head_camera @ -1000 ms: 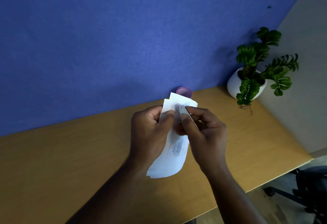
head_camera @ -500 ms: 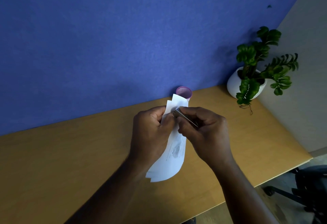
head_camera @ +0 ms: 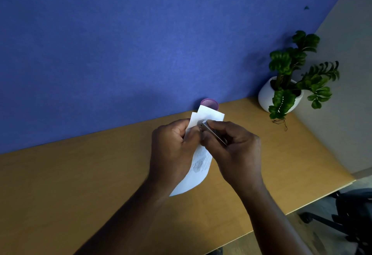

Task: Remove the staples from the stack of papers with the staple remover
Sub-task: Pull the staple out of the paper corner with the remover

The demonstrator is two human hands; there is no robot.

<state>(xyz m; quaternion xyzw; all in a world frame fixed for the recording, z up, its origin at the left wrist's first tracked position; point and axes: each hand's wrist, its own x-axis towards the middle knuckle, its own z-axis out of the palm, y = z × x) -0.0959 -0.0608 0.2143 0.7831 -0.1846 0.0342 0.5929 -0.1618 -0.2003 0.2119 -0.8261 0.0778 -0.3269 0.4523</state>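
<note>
Grips curled stack of papers (head_camera: 199,168) in left hand (head_camera: 173,150); pinches staple remover (head_camera: 213,134) in right hand (head_camera: 235,154) at stack's twelve-o'clock end.

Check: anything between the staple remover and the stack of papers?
Nothing visible: right hand holds the staple remover, tip at the stack of papers, beside the left hand. Staple itself not discernible.

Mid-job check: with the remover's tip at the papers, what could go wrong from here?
The staple remover, gripped by the right hand, has its tip right beside the thumb of the left hand; a slip could jab it. The papers are held curled, not flat on the desk, so prying may tear them.
</note>
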